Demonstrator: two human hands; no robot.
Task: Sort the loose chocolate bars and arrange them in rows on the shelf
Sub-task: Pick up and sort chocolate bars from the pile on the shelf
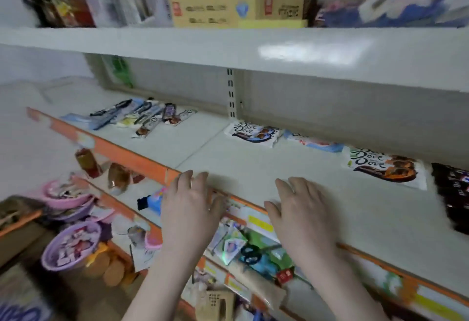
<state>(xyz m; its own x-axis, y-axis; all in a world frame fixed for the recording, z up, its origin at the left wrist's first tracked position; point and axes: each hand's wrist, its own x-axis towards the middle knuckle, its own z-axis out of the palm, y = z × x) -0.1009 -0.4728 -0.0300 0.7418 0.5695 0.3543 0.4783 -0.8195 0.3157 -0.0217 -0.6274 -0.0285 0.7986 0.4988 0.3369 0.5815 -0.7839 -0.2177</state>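
Observation:
A pale shelf (208, 143) with an orange front strip holds chocolate bars. A loose pile of bars (137, 116) lies at its far left. Along the back right lie a white Dove bar (253, 134), a pale blue bar (314, 143), another white Dove bar (385, 168) and dark packets (454, 193) at the right edge. My left hand (189, 206) and my right hand (302, 209) rest palm down at the shelf's front edge, fingers apart, holding nothing.
A white upper shelf (228, 44) overhangs close above, carrying a yellow carton (238, 6) and bottles. Lower shelves at the left hold pink and purple bowls (71, 247) of sweets, scissors (250, 253) and small goods.

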